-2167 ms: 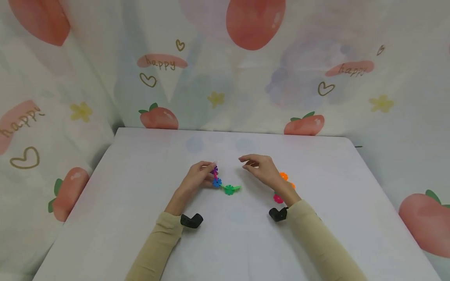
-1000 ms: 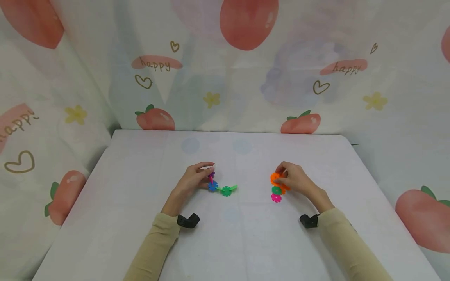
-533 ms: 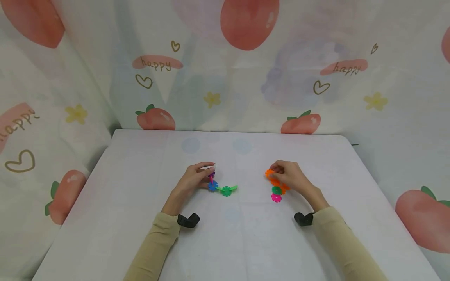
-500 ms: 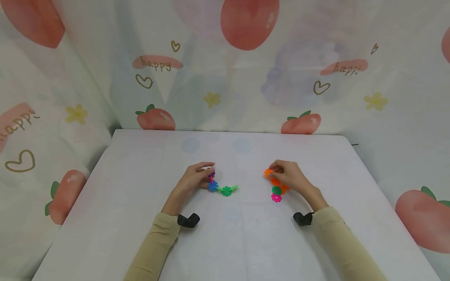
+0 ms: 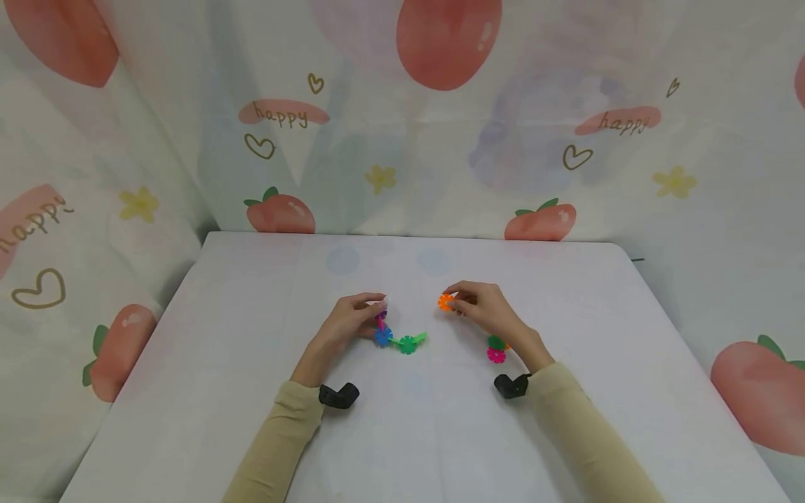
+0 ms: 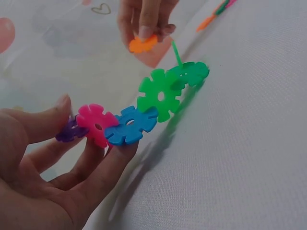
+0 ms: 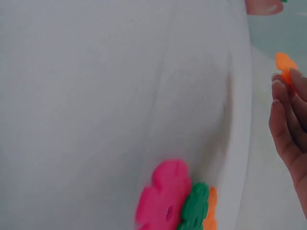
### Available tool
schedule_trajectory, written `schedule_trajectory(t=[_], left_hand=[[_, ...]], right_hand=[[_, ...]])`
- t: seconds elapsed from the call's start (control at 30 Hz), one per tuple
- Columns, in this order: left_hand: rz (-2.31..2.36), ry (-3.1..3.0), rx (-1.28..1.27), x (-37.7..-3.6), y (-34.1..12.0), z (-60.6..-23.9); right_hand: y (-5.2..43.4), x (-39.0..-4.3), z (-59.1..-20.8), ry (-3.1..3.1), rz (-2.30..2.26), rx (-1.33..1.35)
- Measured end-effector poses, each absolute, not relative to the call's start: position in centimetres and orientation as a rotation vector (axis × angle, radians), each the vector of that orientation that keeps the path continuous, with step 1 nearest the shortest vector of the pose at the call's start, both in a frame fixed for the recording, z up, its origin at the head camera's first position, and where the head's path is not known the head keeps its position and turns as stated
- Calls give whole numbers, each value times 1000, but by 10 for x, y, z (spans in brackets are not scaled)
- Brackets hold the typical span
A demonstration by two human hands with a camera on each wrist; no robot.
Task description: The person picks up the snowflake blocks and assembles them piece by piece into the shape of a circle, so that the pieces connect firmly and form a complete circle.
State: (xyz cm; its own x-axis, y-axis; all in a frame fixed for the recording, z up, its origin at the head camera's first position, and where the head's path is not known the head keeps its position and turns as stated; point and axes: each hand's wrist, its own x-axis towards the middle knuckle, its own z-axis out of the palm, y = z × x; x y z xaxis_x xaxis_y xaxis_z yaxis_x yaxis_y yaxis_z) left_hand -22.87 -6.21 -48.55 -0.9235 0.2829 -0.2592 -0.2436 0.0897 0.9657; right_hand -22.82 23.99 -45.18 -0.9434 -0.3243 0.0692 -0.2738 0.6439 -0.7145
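My left hand [image 5: 349,320] pinches the purple end of a chain of interlocking snowflake discs [image 5: 407,345], and its other fingers support the chain from below. In the left wrist view, the purple disc [image 6: 72,130] joins a pink disc [image 6: 91,119], then a blue disc [image 6: 117,134] and a light green disc [image 6: 149,101]. Beyond come a green disc [image 6: 197,72] and an edge-on light green disc [image 6: 176,53]. Between thumb and fingers my right hand [image 5: 489,307] holds a loose orange disc [image 5: 444,302], apart from the chain.
On the white table [image 5: 415,433], under the right wrist, lie a pink disc [image 5: 496,356], a green disc [image 5: 497,343] and an orange disc [image 7: 211,211], partly hidden by the forearm in the head view. A printed cloth [image 5: 428,154] hangs behind the table.
My right hand went to the loose discs on the right, took an orange disc and has carried it left towards the chain. The left hand keeps its hold almost in place.
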Motion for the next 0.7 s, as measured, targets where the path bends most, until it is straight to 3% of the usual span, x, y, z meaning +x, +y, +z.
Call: schedule_trajectory(t=[0.7], left_hand=[[1843, 2051, 73, -228, -60, -483]], right_hand=[[173, -244, -448, 2688, -1414, -634]])
